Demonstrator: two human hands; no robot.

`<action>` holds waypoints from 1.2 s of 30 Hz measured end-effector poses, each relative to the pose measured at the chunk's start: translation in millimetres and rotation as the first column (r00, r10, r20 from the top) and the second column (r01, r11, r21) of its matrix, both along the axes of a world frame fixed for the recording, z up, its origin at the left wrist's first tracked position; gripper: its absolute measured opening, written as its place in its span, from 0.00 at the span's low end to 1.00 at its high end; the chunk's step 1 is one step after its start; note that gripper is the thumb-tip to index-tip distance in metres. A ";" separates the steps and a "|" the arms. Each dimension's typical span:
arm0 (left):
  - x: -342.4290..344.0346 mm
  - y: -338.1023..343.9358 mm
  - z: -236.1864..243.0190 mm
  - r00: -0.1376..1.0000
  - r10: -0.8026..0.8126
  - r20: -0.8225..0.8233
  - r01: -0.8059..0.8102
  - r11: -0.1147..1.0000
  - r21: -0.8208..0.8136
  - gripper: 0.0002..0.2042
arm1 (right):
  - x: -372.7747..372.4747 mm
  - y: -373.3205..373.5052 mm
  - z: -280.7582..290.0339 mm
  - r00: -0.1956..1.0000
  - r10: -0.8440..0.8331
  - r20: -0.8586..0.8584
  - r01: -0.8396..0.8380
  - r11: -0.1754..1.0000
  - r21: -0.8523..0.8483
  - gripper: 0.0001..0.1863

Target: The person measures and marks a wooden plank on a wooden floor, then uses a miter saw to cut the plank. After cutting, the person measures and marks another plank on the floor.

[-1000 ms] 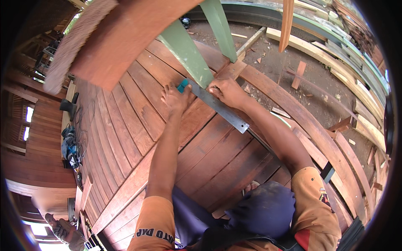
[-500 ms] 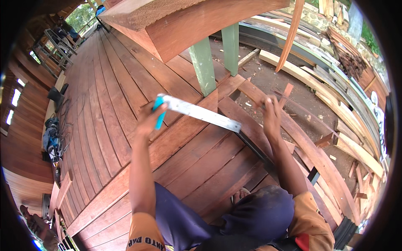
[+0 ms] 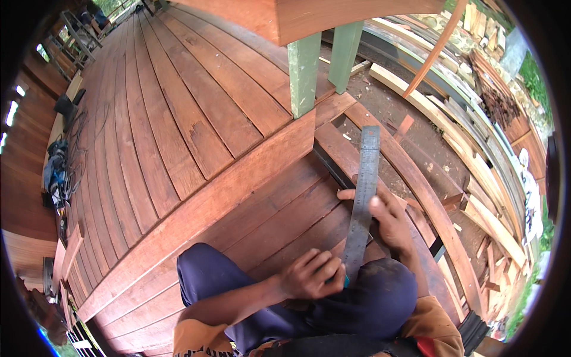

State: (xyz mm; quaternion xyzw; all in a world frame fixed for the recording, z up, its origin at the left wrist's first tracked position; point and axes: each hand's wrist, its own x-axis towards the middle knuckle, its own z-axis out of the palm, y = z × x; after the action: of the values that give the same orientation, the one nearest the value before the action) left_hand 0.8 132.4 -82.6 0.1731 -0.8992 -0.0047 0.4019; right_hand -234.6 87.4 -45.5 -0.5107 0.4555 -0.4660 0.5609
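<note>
My left hand is closed low in front of my knees, around the teal handle of a try square. Its metal blade points up and away from me, with ruler markings along it. At the blade's right edge is my right hand, its thumb against the front. Fingers of that hand pass behind the metal, and a fingertip shows on the other side. Whether something small is also in the right hand is hidden. Beneath the blade is the lower wooden step.
A raised plank deck with a thick front board rises ahead of me. Green posts carry a heavy wooden beam. At right curves a wooden frame piece, with stacked timber beyond. Tools and cables lie far left.
The try square has swung from lying across ahead of me to pointing away, nearer my body. My left hand came down and right; my right hand moved nearer, onto the blade. My view shifted.
</note>
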 end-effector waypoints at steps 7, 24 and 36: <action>-25.1 -6.8 -26.4 0.996 -0.015 0.084 -0.003 0.977 0.212 0.18 | 4.2 -18.4 5.0 0.975 -0.055 -0.215 0.092 0.981 0.169 0.26; 6.2 -41.5 -50.1 0.891 -0.402 0.210 0.142 0.688 0.712 0.17 | -4.5 -71.7 32.4 0.395 0.607 -0.690 -0.529 0.764 0.370 0.34; 33.1 -60.4 -43.5 0.802 -0.442 0.401 -0.113 0.547 0.829 0.20 | 37.0 -35.1 -41.6 0.593 0.548 -0.590 -0.511 0.822 0.250 0.31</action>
State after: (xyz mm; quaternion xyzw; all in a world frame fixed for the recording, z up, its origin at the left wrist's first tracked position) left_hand 33.9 72.0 -126.1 0.2420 -0.8790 -0.4104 -0.0168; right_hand -197.6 52.3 -87.1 -0.7339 0.4578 -0.0636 0.4978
